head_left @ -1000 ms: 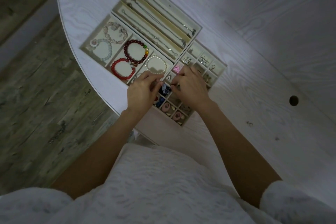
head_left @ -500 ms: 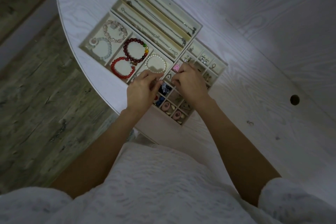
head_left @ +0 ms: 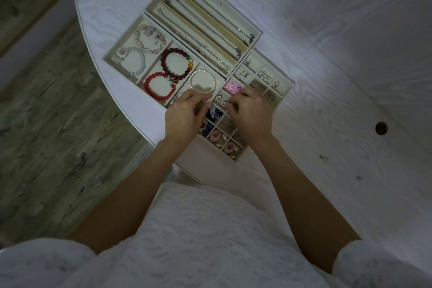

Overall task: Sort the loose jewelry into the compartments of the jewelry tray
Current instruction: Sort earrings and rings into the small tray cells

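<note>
fingers (head_left: 205, 106) of both hands curl over the jewelry tray (head_left: 288, 87); what they pinch is unclear.

Matt tray (head_left: 254, 30) (glossy beads (head_left: 174, 63)), woodgrain table (head_left: 327, 65).

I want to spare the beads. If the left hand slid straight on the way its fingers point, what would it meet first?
Probably the white pearl bracelet, lying just beyond the left hand's fingertips in its tray compartment. Height above the tray is unclear from this one view.

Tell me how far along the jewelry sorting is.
Mostly done: bracelets like the pearl bracelet and the necklaces lie in compartments. Left hand and right hand work over the small-compartment tray. Any held piece is hidden.
</note>
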The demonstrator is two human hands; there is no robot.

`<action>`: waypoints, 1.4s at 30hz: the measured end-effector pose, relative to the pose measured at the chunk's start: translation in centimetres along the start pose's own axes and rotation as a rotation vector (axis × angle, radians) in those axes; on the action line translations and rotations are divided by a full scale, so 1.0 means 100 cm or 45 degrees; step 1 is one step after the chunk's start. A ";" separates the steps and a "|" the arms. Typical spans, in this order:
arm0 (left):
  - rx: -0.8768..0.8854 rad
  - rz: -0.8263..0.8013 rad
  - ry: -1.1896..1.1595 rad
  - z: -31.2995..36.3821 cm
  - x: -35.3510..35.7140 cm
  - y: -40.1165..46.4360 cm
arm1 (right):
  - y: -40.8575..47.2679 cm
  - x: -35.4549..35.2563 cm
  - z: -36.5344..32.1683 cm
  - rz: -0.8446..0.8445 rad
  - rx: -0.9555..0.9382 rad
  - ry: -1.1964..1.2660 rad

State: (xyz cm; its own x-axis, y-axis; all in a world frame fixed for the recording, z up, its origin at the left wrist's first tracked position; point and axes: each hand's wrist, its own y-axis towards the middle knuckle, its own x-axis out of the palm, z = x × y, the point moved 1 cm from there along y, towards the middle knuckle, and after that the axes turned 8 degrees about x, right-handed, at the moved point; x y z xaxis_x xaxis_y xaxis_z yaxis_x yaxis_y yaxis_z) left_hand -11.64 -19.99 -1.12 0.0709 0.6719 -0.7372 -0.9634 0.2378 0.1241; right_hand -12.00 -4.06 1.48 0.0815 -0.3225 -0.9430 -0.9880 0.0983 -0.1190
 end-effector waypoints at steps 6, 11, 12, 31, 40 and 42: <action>-0.007 -0.010 0.004 0.000 0.000 0.001 | 0.004 0.007 -0.014 0.097 0.031 -0.080; -0.001 -0.010 0.008 0.001 -0.001 0.001 | 0.003 0.014 -0.013 0.176 0.001 -0.084; 0.001 -0.012 0.009 0.001 -0.001 0.001 | 0.003 0.016 -0.012 0.185 0.002 -0.081; -0.050 -0.097 0.063 0.010 0.004 0.003 | -0.128 -0.038 0.178 0.277 0.881 0.103; -0.049 -0.120 0.095 0.007 0.002 0.004 | -0.117 -0.015 0.155 0.177 0.698 0.287; -0.053 -0.122 0.094 0.007 0.003 0.003 | -0.113 -0.009 0.136 0.108 0.548 0.292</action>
State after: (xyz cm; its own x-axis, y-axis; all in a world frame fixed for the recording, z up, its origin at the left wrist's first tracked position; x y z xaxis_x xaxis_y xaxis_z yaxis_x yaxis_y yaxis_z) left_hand -11.76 -19.21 -0.79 0.1456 0.5934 -0.7917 -0.9630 0.2685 0.0241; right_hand 0.82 7.90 -0.54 -0.0756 -0.4905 -0.8681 -0.8420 0.4978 -0.2080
